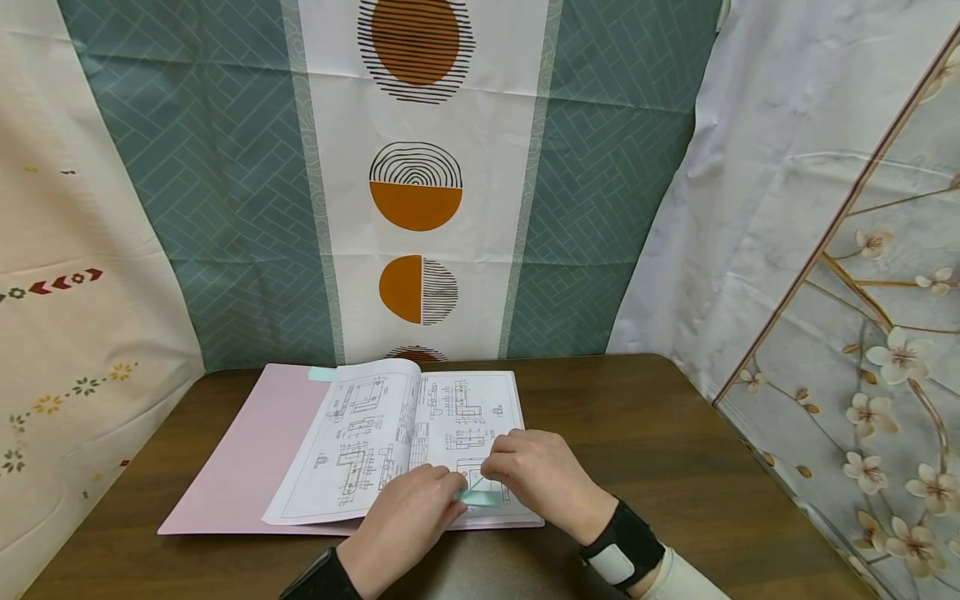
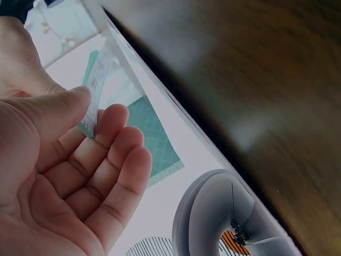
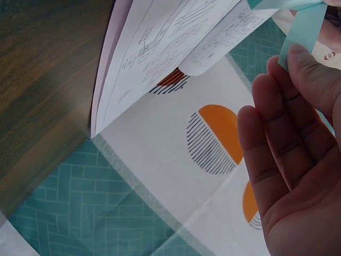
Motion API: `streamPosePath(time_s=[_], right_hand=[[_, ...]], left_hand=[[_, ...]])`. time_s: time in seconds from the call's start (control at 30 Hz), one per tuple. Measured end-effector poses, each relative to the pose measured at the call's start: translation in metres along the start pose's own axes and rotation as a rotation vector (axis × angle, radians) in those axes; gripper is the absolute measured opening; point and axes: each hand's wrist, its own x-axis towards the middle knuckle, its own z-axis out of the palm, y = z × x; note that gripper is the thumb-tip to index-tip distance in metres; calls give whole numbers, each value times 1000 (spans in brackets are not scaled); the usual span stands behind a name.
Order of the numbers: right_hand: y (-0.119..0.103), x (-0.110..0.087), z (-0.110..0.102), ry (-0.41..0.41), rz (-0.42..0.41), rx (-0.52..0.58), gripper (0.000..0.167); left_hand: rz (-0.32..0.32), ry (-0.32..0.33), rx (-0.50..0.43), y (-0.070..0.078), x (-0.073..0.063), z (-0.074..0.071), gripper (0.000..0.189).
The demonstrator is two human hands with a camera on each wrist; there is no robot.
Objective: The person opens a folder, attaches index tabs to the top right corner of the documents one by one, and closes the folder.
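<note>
Over the lower right page of an open booklet of technical drawings (image 1: pixel 360 442), both hands meet at a pale teal paper strip that looks like a sticky note (image 1: pixel 482 498). My left hand (image 1: pixel 416 504) pinches it between thumb and index finger, the other fingers loosely bent (image 2: pixel 90 170). My right hand (image 1: pixel 543 479) pinches a teal end (image 3: pixel 303 37) between thumb and forefinger. This end angles away from another teal part (image 3: pixel 266 4) by the left hand; whether they are one piece, I cannot tell. The booklet lies on a pink folder (image 1: pixel 232 467).
Another teal tab (image 1: pixel 322 374) sticks at the folder's top edge. Booklet and folder rest on a brown wooden table (image 1: pixel 600 417). Patterned cloths hang behind (image 1: pixel 247 167) and along the right side (image 1: pixel 825 333).
</note>
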Motion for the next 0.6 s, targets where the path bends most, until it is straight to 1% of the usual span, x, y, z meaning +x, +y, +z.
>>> streamPosePath(time_s=[0.27,0.47,0.6], right_hand=[[0,0,0,24,-6,-13,18],[0,-1,-1,45,-11,-8,21],[1,-1,0,39,-1,-5,21]], left_hand=[[14,-11,6,-2,0,2,20],[3,-39,-8,-1,1,0,20],[-3,-49,-13,-1,1,0,21]])
